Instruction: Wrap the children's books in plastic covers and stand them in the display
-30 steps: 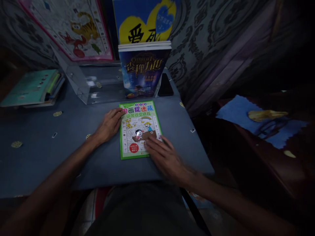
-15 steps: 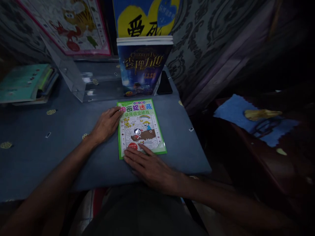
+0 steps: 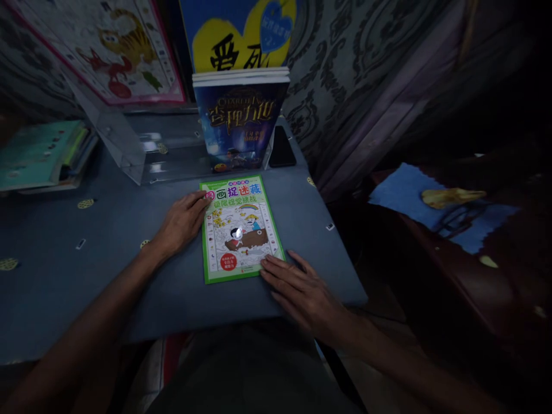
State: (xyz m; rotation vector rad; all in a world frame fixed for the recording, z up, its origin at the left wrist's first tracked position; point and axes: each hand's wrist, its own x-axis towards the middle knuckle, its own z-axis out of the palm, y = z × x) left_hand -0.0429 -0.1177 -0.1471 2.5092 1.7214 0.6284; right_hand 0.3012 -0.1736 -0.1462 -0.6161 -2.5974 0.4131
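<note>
A children's picture book (image 3: 241, 230) with a green border lies closed and face up on the table (image 3: 172, 305). Its cover carries coloured Chinese characters, a rainbow and cartoon figures. At its upper left edge rests my left hand (image 3: 183, 221), fingertips touching the cover and fingers loosely stretched. My right hand (image 3: 304, 290) lies over the book's lower right corner, its fingers extended flat and slightly apart. Neither hand is wrapped around anything.
Behind the book, a clear acrylic stand (image 3: 123, 146) holds upright books, with a dark blue book (image 3: 239, 129) in front. A black phone (image 3: 282, 148) lies beside it. Stacked books (image 3: 38, 152) sit at left. A blue cloth (image 3: 397, 190) lies on a lower surface at right.
My right hand has slid right from the lower middle of the cover to its lower right corner, uncovering the red circle. My left hand stays at the upper left edge. The view has shifted slightly.
</note>
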